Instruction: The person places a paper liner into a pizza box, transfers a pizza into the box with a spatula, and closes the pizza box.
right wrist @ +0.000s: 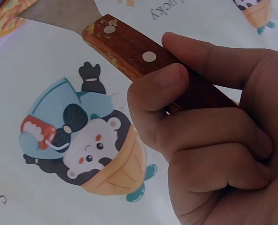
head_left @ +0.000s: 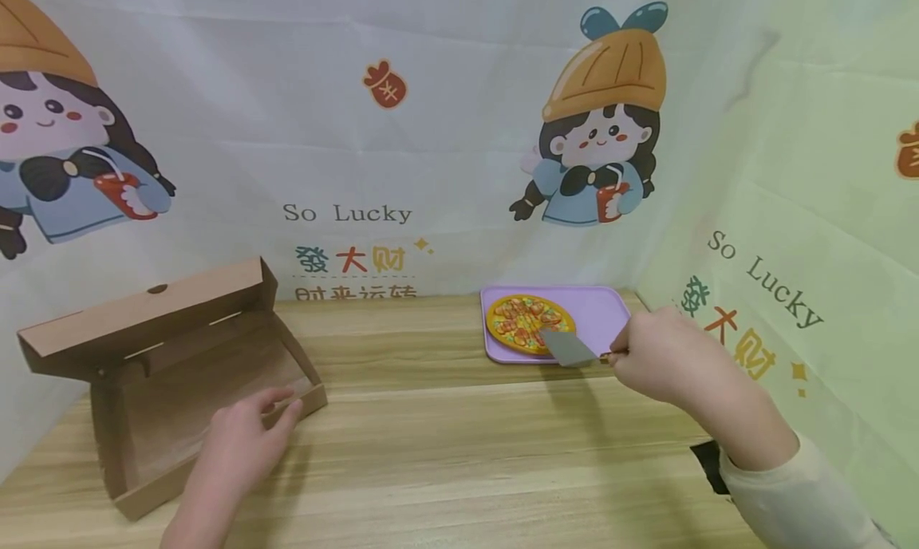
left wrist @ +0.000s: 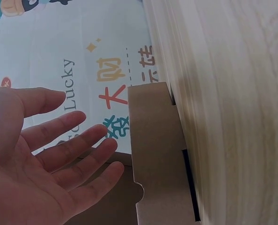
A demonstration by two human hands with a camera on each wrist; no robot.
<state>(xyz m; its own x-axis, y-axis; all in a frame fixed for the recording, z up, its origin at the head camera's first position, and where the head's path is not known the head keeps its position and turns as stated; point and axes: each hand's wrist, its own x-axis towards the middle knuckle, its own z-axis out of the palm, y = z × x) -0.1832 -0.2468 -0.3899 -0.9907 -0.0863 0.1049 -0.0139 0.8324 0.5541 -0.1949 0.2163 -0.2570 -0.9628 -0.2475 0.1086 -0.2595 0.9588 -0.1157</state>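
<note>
In the head view my right hand [head_left: 656, 357] grips the wooden handle of a metal spatula [head_left: 567, 347], and its blade overlaps the right edge of a toy pizza [head_left: 524, 323]. The pizza lies on the left part of a lilac tray [head_left: 603, 308]. The right wrist view shows the fingers curled round the riveted brown handle [right wrist: 129, 49]. My left hand [head_left: 247, 437] hovers by the front wall of an open cardboard box [head_left: 208, 381], palm bare and fingers relaxed in the left wrist view, where the box's front wall [left wrist: 157, 150] stands beyond the fingertips.
The box lid [head_left: 151, 310] stands raised at the back left. A cloth backdrop [head_left: 445, 150] with printed figures hangs behind and on the right of the wooden table [head_left: 431, 453]. Something black [head_left: 709, 465] lies by the right sleeve.
</note>
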